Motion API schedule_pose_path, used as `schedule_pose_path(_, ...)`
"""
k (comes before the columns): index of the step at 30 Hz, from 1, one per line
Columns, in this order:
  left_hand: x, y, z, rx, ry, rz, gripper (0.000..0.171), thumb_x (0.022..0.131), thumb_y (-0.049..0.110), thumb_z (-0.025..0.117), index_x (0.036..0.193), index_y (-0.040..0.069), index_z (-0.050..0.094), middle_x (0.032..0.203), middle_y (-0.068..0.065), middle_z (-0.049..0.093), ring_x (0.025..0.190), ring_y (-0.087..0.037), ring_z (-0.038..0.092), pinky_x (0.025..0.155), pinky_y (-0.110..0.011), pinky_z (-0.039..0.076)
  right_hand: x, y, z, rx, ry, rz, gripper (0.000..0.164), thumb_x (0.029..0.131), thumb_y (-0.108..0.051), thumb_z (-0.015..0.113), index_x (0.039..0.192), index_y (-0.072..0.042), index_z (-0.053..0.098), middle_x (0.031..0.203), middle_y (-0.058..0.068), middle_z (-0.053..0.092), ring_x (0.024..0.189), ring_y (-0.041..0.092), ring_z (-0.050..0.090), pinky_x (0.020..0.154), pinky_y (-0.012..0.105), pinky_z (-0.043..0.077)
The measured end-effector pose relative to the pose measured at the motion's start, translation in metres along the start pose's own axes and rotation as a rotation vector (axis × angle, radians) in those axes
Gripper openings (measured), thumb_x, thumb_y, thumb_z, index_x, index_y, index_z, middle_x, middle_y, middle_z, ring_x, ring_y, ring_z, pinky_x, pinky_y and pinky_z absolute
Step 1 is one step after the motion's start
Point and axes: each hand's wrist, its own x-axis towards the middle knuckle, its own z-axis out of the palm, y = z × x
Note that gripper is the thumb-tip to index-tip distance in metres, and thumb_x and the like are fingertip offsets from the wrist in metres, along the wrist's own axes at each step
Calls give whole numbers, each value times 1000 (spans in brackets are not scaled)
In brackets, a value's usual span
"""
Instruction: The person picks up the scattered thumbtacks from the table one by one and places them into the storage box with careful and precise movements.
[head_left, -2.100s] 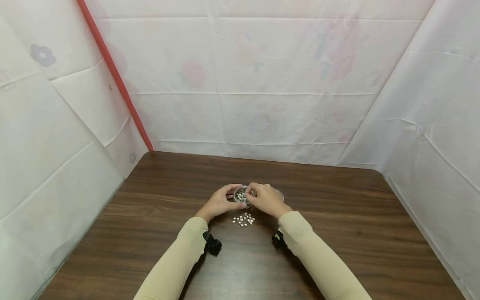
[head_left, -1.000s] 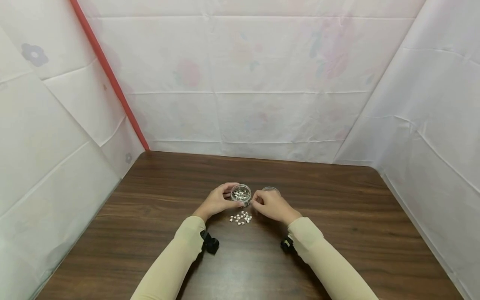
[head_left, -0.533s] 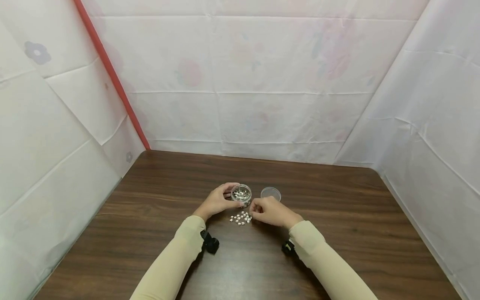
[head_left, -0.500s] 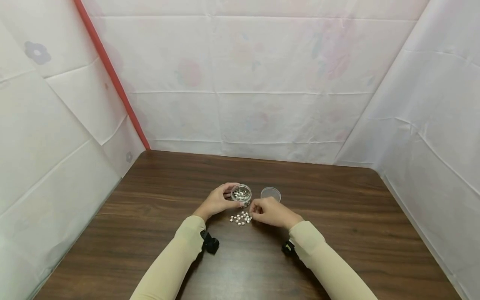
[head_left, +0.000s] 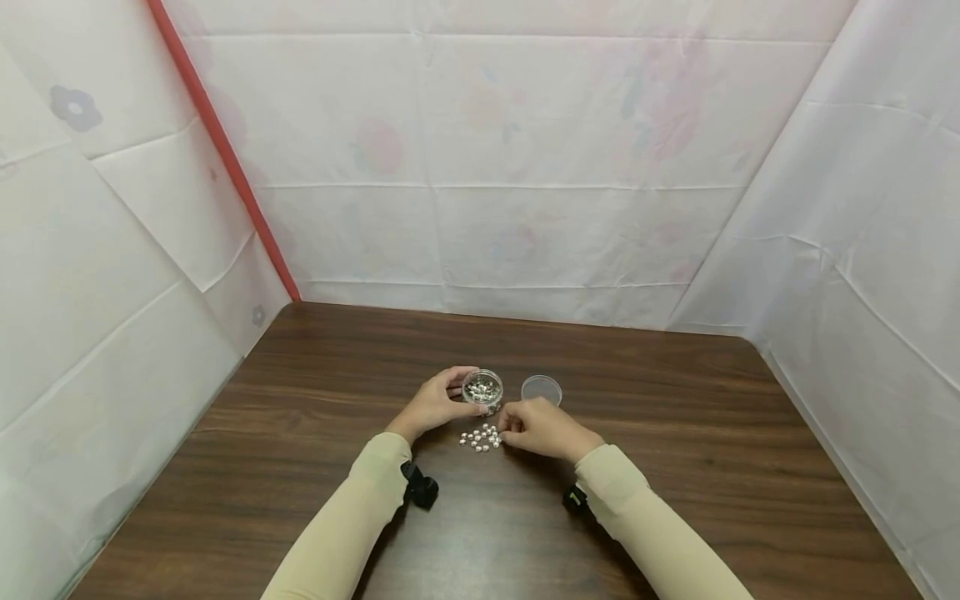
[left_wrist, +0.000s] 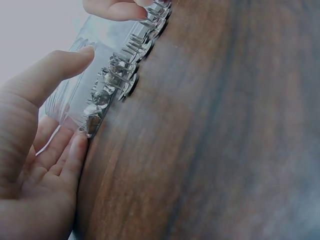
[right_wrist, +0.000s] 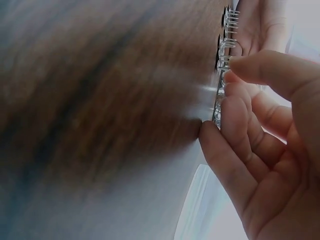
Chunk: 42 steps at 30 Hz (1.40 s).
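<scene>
My left hand (head_left: 442, 402) holds a round clear plastic jar (head_left: 482, 402) with thumb and fingers around its side. Silver thumbtacks (left_wrist: 102, 95) fill the lower part of the jar, as the left wrist view shows. Just in front of the jar lies a loose group of thumbtacks (head_left: 482, 437), heads down and pins up in the wrist views. My right hand (head_left: 543, 425) is at the right edge of this group, its thumb and forefinger pinching at a thumbtack (right_wrist: 225, 62). In the right wrist view its other fingers are curled, one fingertip on the table.
The jar's clear round lid (head_left: 542, 387) lies on the dark wood table (head_left: 675, 417), right of the jar and just beyond my right hand. White cloth (head_left: 480, 150) hangs behind the table and at both sides. A black wrist camera (head_left: 423, 490) sits on my left sleeve.
My right hand has come out of the jar and moved down toward me to the group of thumbtacks, uncovering the lid. The left hand keeps its hold on the jar.
</scene>
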Motion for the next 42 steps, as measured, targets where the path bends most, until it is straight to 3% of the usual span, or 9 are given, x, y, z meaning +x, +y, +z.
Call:
schedule_pose_path(27, 1, -3, 0, 9, 3, -5, 72, 66, 44, 82, 129, 33, 50, 126, 5, 52, 109, -11, 51, 94, -40, 48, 2, -2, 1, -63, 5, 65, 8, 87, -16, 60, 81, -20, 62, 63, -12, 54, 56, 2, 48, 53, 22, 45)
schedule_pose_path(35, 1, -2, 0, 0, 7, -4, 70, 65, 41, 83, 128, 33, 52, 124, 4, 53, 108, -12, 51, 93, -40, 48, 2, -3, -2, -19, 7, 80, 8, 88, -15, 59, 81, -17, 61, 65, -11, 57, 56, 2, 48, 53, 23, 46)
schedule_pose_path(42, 1, -1, 1, 7, 13, -6, 69, 66, 42, 83, 127, 35, 52, 125, 5, 52, 108, -13, 51, 93, -41, 48, 3, 3, -7, 70, -41, 102, 7, 90, -16, 56, 85, -18, 61, 71, -10, 60, 58, 2, 50, 56, 24, 48)
